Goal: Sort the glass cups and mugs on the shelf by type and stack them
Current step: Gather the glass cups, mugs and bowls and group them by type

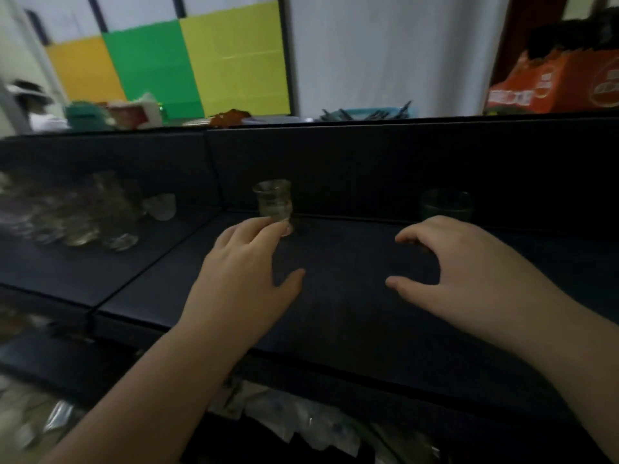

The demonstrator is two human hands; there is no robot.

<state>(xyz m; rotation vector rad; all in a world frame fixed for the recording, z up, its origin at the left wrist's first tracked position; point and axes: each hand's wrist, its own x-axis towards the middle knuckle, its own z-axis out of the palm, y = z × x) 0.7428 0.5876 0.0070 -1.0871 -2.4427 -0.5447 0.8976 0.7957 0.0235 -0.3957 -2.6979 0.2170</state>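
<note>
A person stood at a dark, matte black shelf (pixel 351 296) and reached both bare hands over its top surface. The picture was blurred throughout.

The left hand (pixel 249 262) lay palm down with fingers extended forward and the thumb spread to the right. Its fingertips touched the base of a small clear glass cup with a narrowed waist (pixel 273 200), which stood upright at the back of the shelf, against the low black rear wall (pixel 368 162). The fingers did not wrap the cup; the hand was loose and held nothing.

The right hand (pixel 465 262) hovered palm down, fingers bent in a wide claw and thumb pointing left, gripping nothing. Just beyond its knuckles stood a short, dark-tinted round glass tumbler (pixel 447 204), also at the rear wall. Whether the hand touched it could not be told.

Between the two hands lay a broad bare stretch of shelf surface, running to the front edge near the wrists.

On the left, past a seam in the shelf, a blurred cluster of clear glass cups and mugs (pixel 77 212) crowded the adjoining section, with a small pale frosted cup (pixel 162 205) beside them.

Above the rear wall sat a further ledge with an orange printed carton (pixel 556 85) at the right. Behind hung yellow, green and orange panels (pixel 167 68).
</note>
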